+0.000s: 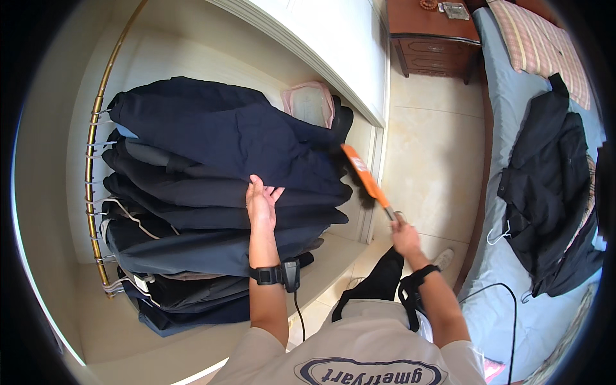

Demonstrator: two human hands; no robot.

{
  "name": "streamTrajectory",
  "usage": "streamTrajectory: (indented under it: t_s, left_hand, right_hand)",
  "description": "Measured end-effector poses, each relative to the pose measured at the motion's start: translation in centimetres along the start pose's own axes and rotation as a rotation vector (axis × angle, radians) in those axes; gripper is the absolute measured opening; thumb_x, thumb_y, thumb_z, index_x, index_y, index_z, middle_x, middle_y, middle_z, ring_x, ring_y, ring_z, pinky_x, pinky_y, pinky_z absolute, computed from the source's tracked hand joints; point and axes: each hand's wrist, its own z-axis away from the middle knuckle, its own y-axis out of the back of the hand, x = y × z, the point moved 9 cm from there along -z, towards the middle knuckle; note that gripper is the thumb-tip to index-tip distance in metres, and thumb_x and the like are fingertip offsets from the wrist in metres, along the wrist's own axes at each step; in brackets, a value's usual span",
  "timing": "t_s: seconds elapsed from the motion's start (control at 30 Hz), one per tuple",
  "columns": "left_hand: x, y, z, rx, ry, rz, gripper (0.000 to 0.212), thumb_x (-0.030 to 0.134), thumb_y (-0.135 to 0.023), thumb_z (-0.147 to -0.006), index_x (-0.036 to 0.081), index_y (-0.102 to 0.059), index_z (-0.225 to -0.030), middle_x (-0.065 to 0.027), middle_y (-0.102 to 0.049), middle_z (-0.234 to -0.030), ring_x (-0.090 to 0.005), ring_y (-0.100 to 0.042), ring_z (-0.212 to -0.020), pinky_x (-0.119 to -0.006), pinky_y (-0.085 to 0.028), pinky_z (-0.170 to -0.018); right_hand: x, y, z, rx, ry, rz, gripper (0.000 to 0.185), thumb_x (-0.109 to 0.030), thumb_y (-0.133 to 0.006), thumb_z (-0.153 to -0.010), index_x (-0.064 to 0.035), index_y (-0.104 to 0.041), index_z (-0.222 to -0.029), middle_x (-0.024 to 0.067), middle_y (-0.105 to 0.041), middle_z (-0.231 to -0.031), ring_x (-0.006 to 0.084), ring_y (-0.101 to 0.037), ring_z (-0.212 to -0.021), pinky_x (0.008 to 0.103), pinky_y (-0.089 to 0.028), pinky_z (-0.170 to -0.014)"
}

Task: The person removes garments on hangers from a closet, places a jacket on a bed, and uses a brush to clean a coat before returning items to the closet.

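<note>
Dark garments hang from a brass-coloured rail (pixel 90 168) inside a pale wardrobe. Foremost is a navy jacket (pixel 207 130); my left hand (pixel 262 204) grips its near edge, the thumb on the cloth and some fingertips hidden behind it. My right hand (pixel 405 238) is closed around the handle of an orange-backed clothes brush (pixel 364 174). Its dark bristles face the wardrobe, near the lower ends of the garments; whether they touch cloth is not clear. Beside the navy jacket hang a dark grey garment (pixel 202 190) and a blue-grey one (pixel 192 252).
A pink-trimmed clear bag (pixel 310 103) sits at the wardrobe's back. A white door panel (pixel 332 43) borders the opening. To the right, a bed (pixel 500 192) holds a black jacket (pixel 539 192) and a plaid pillow (pixel 541 48). A wooden nightstand (pixel 433 53) stands beyond the tiled floor.
</note>
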Motion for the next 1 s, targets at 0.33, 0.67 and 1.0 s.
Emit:
streamTrajectory:
  t_s: [0.33,0.67,1.0]
  left_hand:
    - [0.1,5.0,4.5,0.164,-0.125,-0.165,0.041,0.036,-0.047,-0.104,0.005,-0.052,-0.130,-0.0060,-0.054,-0.133,-0.0178,-0.050,-0.120,-0.033,-0.033,-0.103]
    - [1.3,10.3,6.6,0.226,-0.343,-0.243,0.037,0.028,-0.046,-0.105,-0.005,-0.061,-0.112,-0.0037,-0.065,-0.103,-0.0099,-0.055,-0.093,-0.025,-0.043,-0.088]
    - [1.2,10.1,6.5,0.208,-0.342,-0.293,0.036,0.029,-0.048,-0.104,-0.003,-0.060,-0.092,0.0053,-0.055,-0.076,-0.0046,-0.042,-0.069,-0.022,-0.038,-0.064]
  right_hand:
    - [-23.8,10.1,7.3,-0.219,0.636,-0.730,0.042,-0.025,-0.053,-0.101,-0.0118,-0.048,-0.140,0.0047,-0.058,-0.075,0.0132,-0.053,-0.070,0.0302,-0.047,-0.068]
    - [-8.6,-0.7,-7.2,-0.025,0.155,0.140,0.038,-0.035,-0.047,-0.098,-0.0221,-0.052,-0.133,0.0233,-0.068,-0.089,0.0421,-0.065,-0.088,0.0515,-0.051,-0.080]
    - [-40.1,7.3,1.7,-0.540,0.665,-0.938,0.044,-0.031,-0.046,-0.104,-0.0105,-0.045,-0.142,-0.0067,-0.046,-0.078,0.0064,-0.044,-0.063,0.0213,-0.041,-0.060]
